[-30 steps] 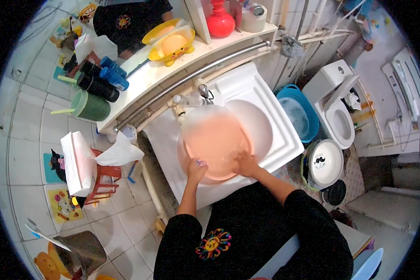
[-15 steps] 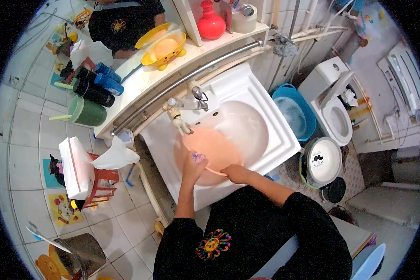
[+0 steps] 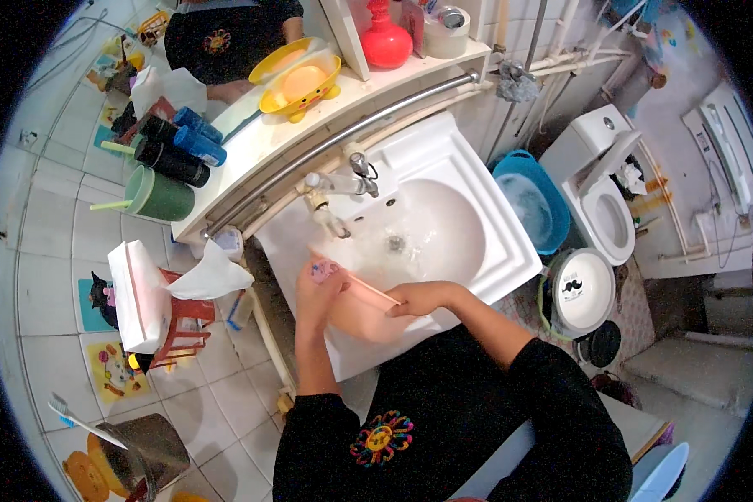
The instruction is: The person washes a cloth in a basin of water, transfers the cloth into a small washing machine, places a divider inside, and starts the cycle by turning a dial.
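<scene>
While tilted over sink [image 3: 510, 251], pink basin [image 3: 361, 311] gripped by both hands' closed fingers [image 3: 326, 280].

Open bowl of the sink, crowded rim and shelf

The white sink [image 3: 443, 226] basin is free at centre frame, right of the faucet [image 3: 343, 182], which juts in from its upper-left rim. Both hands, left hand [image 3: 320, 294] and right hand [image 3: 422, 297], with the pink basin [image 3: 361, 314] tipped on edge between them, block the sink's lower-left corner. Above, a steel rail [image 3: 351, 134] and a shelf packed with a yellow dish [image 3: 301, 84], red bottle [image 3: 386, 38] and green cup [image 3: 161, 194] close off the top. The blue tub [image 3: 531, 201] fills the gap to the toilet [image 3: 607, 201] at right.
</scene>
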The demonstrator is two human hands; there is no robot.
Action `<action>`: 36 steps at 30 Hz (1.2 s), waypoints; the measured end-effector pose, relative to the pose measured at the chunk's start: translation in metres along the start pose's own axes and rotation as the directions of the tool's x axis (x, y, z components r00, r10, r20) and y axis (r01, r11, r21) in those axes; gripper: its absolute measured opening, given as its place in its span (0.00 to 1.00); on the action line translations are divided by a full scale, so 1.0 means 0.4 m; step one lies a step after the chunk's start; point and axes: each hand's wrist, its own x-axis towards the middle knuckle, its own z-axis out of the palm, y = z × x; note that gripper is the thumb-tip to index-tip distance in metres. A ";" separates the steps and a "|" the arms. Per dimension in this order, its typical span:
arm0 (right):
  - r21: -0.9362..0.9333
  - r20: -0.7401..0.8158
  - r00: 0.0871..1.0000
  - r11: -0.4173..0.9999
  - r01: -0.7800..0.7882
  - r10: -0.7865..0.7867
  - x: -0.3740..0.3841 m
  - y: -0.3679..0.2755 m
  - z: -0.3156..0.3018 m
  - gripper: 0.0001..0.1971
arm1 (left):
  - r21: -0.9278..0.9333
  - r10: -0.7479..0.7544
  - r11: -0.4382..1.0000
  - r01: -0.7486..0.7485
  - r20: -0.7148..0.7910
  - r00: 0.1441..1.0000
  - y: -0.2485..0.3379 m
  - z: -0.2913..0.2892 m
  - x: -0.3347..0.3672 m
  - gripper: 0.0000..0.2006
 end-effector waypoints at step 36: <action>-0.761 -0.217 0.846 0.459 -0.459 0.486 -0.020 0.190 0.121 0.17 | 0.769 0.289 0.639 -0.026 -0.208 0.935 -0.477 -0.046 0.052 0.10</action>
